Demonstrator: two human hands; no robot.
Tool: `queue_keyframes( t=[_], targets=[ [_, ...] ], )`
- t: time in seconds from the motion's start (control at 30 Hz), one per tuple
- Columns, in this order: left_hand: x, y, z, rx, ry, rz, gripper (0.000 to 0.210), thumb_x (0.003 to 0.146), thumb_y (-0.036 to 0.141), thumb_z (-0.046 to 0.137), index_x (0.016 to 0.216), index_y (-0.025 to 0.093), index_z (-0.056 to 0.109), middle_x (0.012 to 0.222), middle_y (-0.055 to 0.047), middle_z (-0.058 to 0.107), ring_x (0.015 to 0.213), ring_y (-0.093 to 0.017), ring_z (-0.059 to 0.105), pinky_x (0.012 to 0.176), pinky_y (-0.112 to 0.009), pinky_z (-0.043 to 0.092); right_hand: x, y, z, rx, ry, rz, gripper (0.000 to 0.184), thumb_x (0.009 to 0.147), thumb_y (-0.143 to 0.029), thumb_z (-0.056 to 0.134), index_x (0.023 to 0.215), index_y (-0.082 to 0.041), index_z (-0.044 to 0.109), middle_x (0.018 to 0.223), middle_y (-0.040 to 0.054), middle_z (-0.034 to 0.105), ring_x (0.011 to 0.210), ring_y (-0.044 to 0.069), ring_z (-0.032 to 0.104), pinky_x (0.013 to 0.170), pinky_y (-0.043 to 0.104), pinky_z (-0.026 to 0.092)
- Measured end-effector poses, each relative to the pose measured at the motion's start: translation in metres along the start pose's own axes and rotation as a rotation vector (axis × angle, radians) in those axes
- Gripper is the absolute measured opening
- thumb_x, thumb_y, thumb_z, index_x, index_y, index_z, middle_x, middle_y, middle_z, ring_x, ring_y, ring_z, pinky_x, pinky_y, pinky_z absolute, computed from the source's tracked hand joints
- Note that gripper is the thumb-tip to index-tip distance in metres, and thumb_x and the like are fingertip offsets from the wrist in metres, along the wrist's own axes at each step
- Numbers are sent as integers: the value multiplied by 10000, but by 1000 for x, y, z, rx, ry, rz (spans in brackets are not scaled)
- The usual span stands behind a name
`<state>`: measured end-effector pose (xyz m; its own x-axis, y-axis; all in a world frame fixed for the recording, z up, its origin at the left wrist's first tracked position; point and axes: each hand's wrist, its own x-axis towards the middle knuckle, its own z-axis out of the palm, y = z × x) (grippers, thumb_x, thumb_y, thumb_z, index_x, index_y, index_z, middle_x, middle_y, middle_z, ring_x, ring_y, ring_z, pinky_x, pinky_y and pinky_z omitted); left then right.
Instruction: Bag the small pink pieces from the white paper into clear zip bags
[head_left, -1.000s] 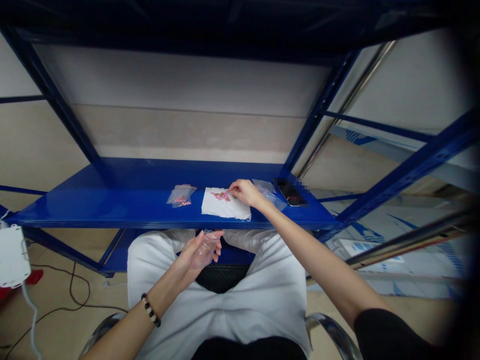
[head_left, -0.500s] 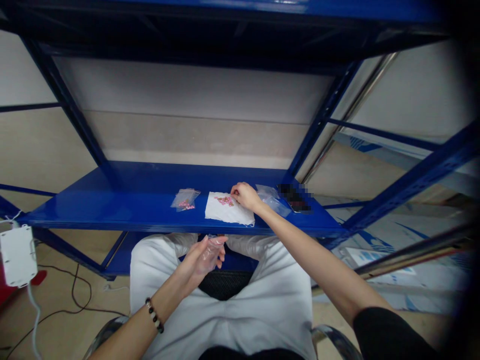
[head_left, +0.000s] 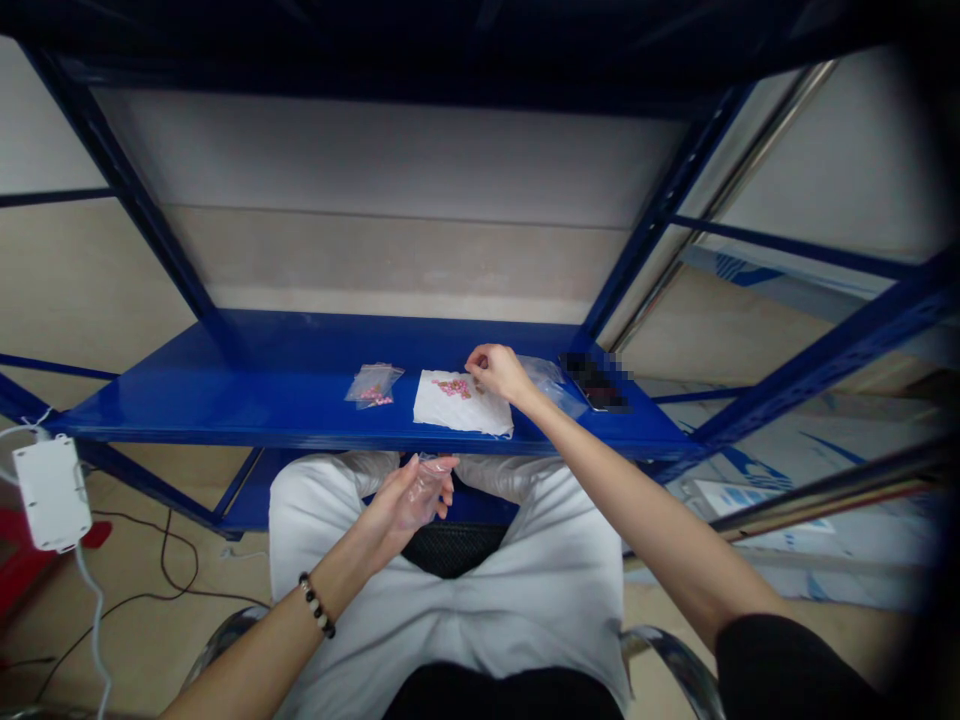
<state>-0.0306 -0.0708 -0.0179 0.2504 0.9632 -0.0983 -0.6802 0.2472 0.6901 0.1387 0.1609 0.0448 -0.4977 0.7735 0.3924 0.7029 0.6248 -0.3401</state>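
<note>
Above my lap, just below the shelf's front edge, my left hand (head_left: 409,505) is closed around a clear plastic bag (head_left: 427,484). My right hand (head_left: 495,370) is over the right part of a white paper towel (head_left: 450,415) on the shelf, its fingertips pinched together. Whatever those fingertips hold, if anything, is too small to make out. Small pink pieces (head_left: 452,387), some with brownish bits, lie in a loose pile on the towel, left of these fingertips. Left of the towel lies a clear zip bag (head_left: 367,380) with similar pink pieces inside.
The blue metal shelf (head_left: 262,385) has uprights on both sides. More clear bags (head_left: 553,378) lie right of my right hand, partly behind the wrist. Beyond them is a dark flat object (head_left: 596,383), partly pixelated. A white power box (head_left: 52,493) with cables hangs at the left.
The view has shifted slightly, so the shelf sits a little higher. My right hand stays by the pink pieces, its fingers slightly raised. My left hand still holds the bag.
</note>
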Motion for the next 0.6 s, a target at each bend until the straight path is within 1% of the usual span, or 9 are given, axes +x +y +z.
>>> queue_keyframes(
  t=[0.07,0.2,0.3,0.37,0.43,0.53,0.6],
  targets=[
    [-1,0,0,6,2,-6,525,875,522,631,1145,81,722,898,-110,616,805,-174,568,671,-275,451,-5,-3,-1,1,-3,-12,132,849,-169,595,887,-154,720,867,74,740,775,177,651,710,247,426],
    [-3,0,-3,32,0,-2,517,891,515,609,1154,82,715,916,-117,620,816,-181,568,681,-278,455,-14,-11,1,-78,-28,-48,129,836,-136,599,893,-149,714,878,91,738,830,207,648,742,268,420],
    [-2,-1,-5,32,-10,-4,543,883,528,613,1169,76,706,915,-118,623,810,-183,573,687,-281,455,-23,-23,-2,-65,-1,-84,115,833,-130,603,881,-153,706,868,89,733,854,217,637,770,283,417],
    [-1,0,-5,21,-16,-6,557,876,538,618,1173,74,701,906,-112,623,804,-178,574,684,-279,452,-33,-38,-8,40,32,-114,106,836,-140,612,895,-161,698,868,70,733,853,206,642,773,277,421],
    [0,2,-4,15,-16,-9,551,880,533,616,1171,73,700,902,-107,624,806,-175,575,681,-277,448,-50,-58,-18,197,50,-144,99,843,-164,625,914,-173,692,871,43,734,837,186,651,762,263,429],
    [0,4,-2,27,-1,-15,531,886,518,616,1152,67,703,886,-102,628,797,-172,577,682,-277,446,-81,-89,-33,391,-6,-162,63,854,-208,640,849,-185,698,857,19,731,798,163,655,727,249,440],
    [-1,4,-1,47,5,-11,522,883,522,617,1126,70,708,883,-105,636,786,-174,582,681,-282,447,-100,-104,-38,450,-63,-144,65,852,-216,652,824,-191,705,838,14,730,775,159,656,698,247,444]
  ],
)
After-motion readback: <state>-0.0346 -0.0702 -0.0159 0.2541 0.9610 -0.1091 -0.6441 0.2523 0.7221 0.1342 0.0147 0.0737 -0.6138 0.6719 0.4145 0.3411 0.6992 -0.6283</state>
